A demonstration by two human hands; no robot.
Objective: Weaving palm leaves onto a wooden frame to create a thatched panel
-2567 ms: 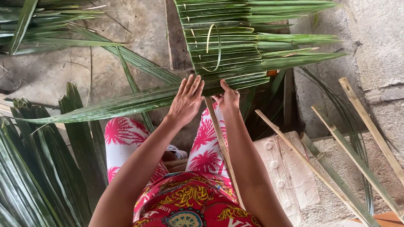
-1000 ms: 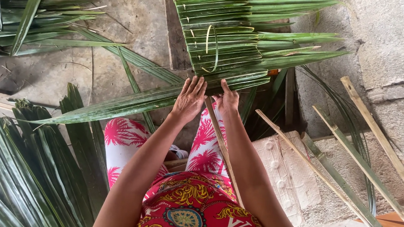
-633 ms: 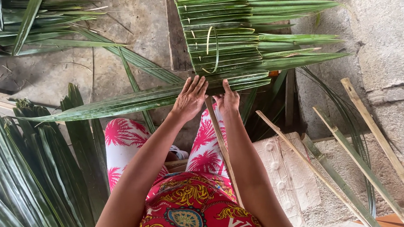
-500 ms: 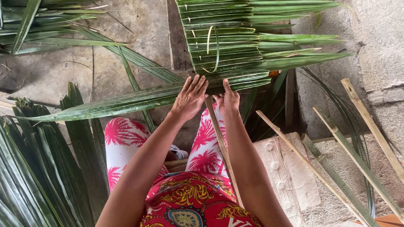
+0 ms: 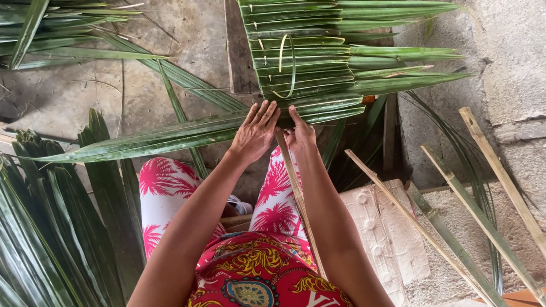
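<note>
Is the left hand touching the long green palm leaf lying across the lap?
Touching. The head view shows the left hand laid flat on the long palm leaf, fingers spread over it with no gap.

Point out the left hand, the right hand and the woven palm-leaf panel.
left hand [image 5: 256,132], head view, on the back of the hand.
right hand [image 5: 302,135], head view, on the knuckles.
woven palm-leaf panel [image 5: 299,37], head view, on its layered middle.

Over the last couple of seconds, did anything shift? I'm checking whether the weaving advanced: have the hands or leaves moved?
Hardly anything. The left hand still lies flat on the long palm leaf, and the right hand still pinches at the near edge of the woven palm panel. The loose leaf pile and the bare stalks lie as before.
</note>
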